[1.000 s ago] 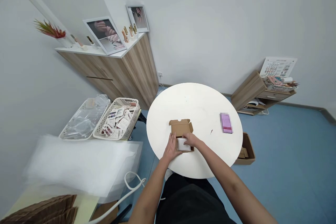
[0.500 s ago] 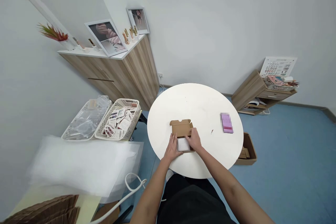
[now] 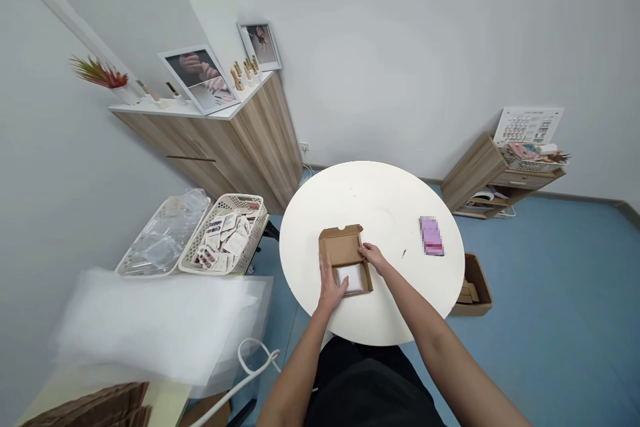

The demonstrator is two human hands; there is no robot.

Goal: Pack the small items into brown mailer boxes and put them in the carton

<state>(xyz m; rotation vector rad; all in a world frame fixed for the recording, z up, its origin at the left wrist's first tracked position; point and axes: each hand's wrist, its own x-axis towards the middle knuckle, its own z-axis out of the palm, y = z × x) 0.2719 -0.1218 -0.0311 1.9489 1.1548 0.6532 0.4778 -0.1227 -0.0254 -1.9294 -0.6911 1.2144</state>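
An open cardboard box (image 3: 341, 248) lies on the round white table (image 3: 380, 197), its lid folded back away from me. Inside its tray is a flat white packet (image 3: 352, 277). My left hand (image 3: 331, 288) rests along the box's left side, fingers stretched toward the lid and thumb apart over the packet's edge. At the right edge of the lid, my right hand (image 3: 374, 257) pinches a side flap between thumb and fingers. The fingertips of that hand are partly hidden.
A blurred purple item (image 3: 431, 235) lies on the table's right side. Below the table edge stands a carton (image 3: 480, 285) with cardboard pieces. At left are a basket of cards (image 3: 225, 233), a tray of clear plastic (image 3: 167, 230) and white sheets (image 3: 150, 327).
The lid has tilted further back and the box has turned slightly. My left hand has spread along the left side; my right hand has shifted slightly right with the flap.
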